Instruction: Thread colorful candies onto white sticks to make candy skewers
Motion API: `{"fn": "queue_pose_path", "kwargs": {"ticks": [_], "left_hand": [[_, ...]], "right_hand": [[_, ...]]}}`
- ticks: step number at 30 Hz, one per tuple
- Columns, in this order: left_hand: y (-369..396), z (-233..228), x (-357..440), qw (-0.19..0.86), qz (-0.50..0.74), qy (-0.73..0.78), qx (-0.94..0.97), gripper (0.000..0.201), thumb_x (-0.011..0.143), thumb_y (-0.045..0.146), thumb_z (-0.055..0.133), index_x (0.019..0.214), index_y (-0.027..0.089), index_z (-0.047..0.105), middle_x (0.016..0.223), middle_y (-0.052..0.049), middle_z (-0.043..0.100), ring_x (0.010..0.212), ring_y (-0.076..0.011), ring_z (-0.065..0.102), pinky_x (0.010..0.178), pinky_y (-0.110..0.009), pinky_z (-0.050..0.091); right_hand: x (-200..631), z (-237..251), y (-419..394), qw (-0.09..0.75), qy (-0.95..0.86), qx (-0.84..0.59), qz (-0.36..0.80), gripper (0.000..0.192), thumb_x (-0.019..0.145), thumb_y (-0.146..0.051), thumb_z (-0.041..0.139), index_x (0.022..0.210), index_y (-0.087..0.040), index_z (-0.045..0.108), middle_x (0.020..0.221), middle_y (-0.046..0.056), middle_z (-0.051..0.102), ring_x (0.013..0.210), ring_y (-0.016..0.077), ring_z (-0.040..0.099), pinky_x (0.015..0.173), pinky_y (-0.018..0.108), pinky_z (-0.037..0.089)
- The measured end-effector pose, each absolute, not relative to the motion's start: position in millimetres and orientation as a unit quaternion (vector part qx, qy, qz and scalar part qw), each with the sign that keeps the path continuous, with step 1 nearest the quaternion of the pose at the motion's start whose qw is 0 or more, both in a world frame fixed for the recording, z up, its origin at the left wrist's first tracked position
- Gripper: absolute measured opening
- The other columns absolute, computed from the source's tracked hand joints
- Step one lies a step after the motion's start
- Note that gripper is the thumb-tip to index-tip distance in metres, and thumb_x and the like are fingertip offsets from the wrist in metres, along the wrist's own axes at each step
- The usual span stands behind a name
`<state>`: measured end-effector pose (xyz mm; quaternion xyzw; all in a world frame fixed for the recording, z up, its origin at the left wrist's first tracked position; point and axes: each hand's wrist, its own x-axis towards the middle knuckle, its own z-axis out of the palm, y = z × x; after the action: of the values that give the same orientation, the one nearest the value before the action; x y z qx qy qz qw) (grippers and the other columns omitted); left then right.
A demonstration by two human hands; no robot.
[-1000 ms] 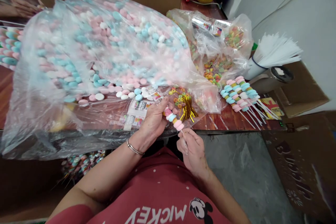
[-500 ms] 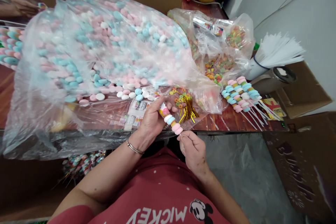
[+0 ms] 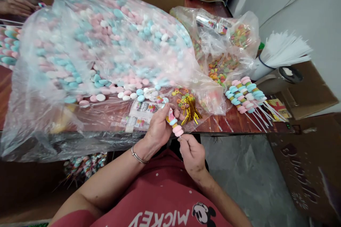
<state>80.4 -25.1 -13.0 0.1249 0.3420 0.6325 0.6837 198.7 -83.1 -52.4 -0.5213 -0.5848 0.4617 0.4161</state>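
Note:
My left hand (image 3: 157, 127) grips the upper part of a candy skewer (image 3: 174, 125), a white stick threaded with pink, white and blue candy discs. My right hand (image 3: 191, 152) pinches the stick's lower end just below the candies, at the table's front edge. Beyond my hands lie loose coloured ring candies (image 3: 181, 100) and a bundle of gold twist ties (image 3: 191, 109) on clear plastic. A huge clear bag of pink, blue and white candy discs (image 3: 106, 46) fills the table's left and middle.
Finished candy skewers (image 3: 246, 94) lie in a pile at the right of the wooden table (image 3: 234, 120). Behind them stand a cup of white sticks (image 3: 277, 51), a bag of ring candies (image 3: 226, 53) and a metal lidded container (image 3: 282, 78). Cardboard boxes sit at far right.
The skewer has been drawn closer to my body and tilted more upright. My right hand has shifted slightly left and up along the stick.

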Motion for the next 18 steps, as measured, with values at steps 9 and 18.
{"fn": "queue_pose_path", "kwargs": {"ticks": [9, 18], "left_hand": [[-30, -4, 74, 0.663, 0.623, 0.372, 0.183, 0.042, 0.061, 0.044, 0.085, 0.084, 0.014, 0.065, 0.075, -0.004, 0.070, 0.074, -0.0191, 0.068, 0.066, -0.028, 0.053], [-4, 11, 49, 0.634, 0.666, 0.349, 0.179, 0.040, 0.058, 0.036, 0.087, 0.085, 0.015, 0.065, 0.063, 0.001, 0.066, 0.060, -0.0167, 0.067, 0.062, -0.029, 0.056]], "right_hand": [[212, -47, -76, 0.424, -0.751, -0.472, 0.181, 0.022, 0.093, -0.018, 0.044, 0.080, -0.019, 0.063, 0.058, -0.001, 0.060, 0.050, 0.0097, 0.051, 0.053, 0.021, 0.039], [214, -48, -74, 0.389, -0.810, -0.413, 0.150, 0.023, 0.093, -0.017, 0.046, 0.078, -0.018, 0.064, 0.058, -0.001, 0.061, 0.051, 0.0099, 0.049, 0.055, 0.025, 0.036]]}}
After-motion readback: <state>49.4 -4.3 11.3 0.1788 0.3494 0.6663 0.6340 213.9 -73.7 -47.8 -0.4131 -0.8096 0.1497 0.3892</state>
